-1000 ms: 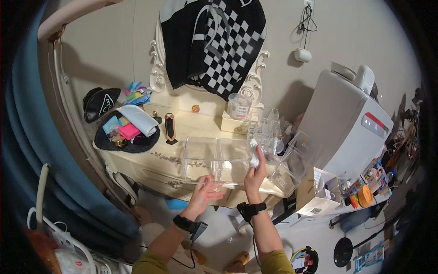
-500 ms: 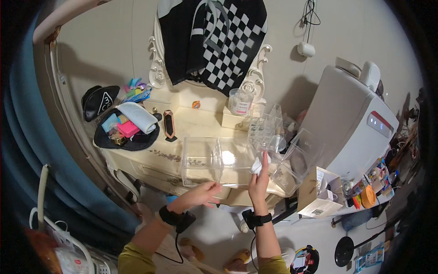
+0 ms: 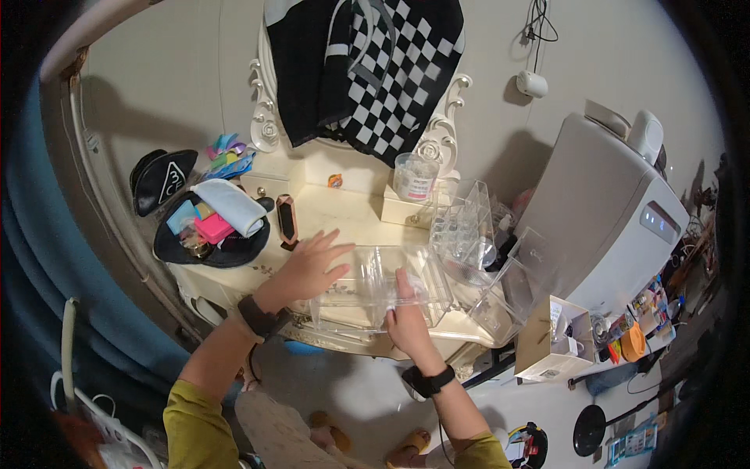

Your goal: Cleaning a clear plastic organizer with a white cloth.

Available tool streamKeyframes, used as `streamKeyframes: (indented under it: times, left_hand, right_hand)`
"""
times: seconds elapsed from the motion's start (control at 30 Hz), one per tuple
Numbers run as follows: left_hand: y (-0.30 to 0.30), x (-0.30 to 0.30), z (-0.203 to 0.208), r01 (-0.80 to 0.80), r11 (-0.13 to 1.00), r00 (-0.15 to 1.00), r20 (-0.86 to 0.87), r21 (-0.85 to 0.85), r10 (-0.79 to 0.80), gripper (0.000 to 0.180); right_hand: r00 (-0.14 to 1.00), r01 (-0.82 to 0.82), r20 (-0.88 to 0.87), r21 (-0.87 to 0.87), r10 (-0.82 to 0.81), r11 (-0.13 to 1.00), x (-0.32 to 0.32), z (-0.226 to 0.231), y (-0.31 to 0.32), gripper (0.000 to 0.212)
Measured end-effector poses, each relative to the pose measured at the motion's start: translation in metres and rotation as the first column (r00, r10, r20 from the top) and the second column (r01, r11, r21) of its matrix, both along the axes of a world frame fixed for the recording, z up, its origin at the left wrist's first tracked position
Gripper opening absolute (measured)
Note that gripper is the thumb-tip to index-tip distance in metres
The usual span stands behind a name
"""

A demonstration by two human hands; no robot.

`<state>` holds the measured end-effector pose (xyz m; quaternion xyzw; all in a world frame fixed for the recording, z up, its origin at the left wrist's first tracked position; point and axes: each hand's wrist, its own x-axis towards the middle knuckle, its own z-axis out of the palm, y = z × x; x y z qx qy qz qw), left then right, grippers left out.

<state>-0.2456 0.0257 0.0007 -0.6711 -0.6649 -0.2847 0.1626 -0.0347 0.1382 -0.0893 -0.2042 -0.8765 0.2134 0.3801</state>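
Note:
A clear plastic box (image 3: 363, 301) with a divider sits at the front of the cream dressing table (image 3: 351, 207), blurred by motion. My left hand (image 3: 306, 268) is over its left end, palm down, fingers spread and holding nothing. At the box's right part is my right hand (image 3: 408, 322), thumb pointing up. Its other fingers curl round a white wad, like a tissue, of which only a little shows. Behind and right of it stand a clear compartment organizer (image 3: 461, 223) and more clear plastic pieces (image 3: 504, 293).
A black bag (image 3: 226, 254) with small items and a dark upright bottle (image 3: 287, 219) stand at left. A clear tub (image 3: 415, 176) rests on a small drawer at the back. To the right are a grey-white appliance (image 3: 601, 211) and an open box (image 3: 555, 344).
My left hand has risen from the box's front edge to over its left end, fingers spreading. My right hand has moved left with the white wad, and the box has shifted slightly.

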Motion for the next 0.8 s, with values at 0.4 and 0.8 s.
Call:
streamKeyframes:
  times: [0.4,0.8]
  left_hand:
    - [0.012,-0.008,-0.017,0.172,0.979,0.976,-0.116,-0.105,-0.184,0.043]
    - [0.007,0.007,-0.006,0.062,0.984,0.998,0.031,-0.166,-0.058,0.044]
  right_hand:
    - [0.950,0.131,0.220,0.362,-0.222,0.923,0.007,-0.004,0.007,0.046]
    - [0.904,0.051,0.409,0.190,-0.127,0.980,0.013,0.009,0.003,0.052]
